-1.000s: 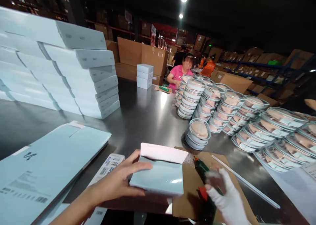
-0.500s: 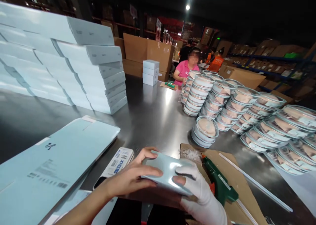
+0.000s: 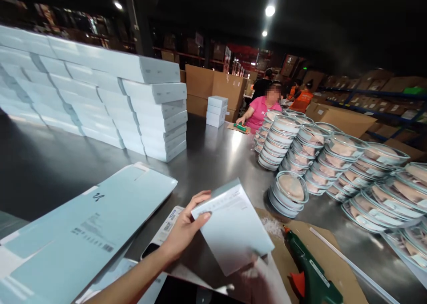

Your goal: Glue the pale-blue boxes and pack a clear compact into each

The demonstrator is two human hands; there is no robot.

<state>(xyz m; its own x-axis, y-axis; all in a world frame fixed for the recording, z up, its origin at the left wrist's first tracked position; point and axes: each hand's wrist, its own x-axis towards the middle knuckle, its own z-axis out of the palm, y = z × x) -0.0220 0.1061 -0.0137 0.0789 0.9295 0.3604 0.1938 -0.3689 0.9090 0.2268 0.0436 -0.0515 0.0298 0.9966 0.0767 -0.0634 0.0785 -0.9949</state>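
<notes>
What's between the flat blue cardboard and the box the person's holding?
In the head view, the left hand, gripping the box, and a white thing with blue print, partly hidden by the forearm, lie between the box and the flat cardboard.

Warehouse: loaded shelves (image 3: 358,109), stacked boxes (image 3: 100,99).

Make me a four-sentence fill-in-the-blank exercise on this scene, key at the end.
The bare hand gripping the pale blue cardboard box is the camera wearer's ____ hand.
A dark green plastic glue gun with a ____ trigger lies on a flat brown cardboard sheet.
Across the shiny metal table, the nearest co-worker wears a ____ shirt.
The tall stacks of round, clear-lidded containers stand on the picture's ____ side.
Missing words: left; red; pink; right.
</notes>
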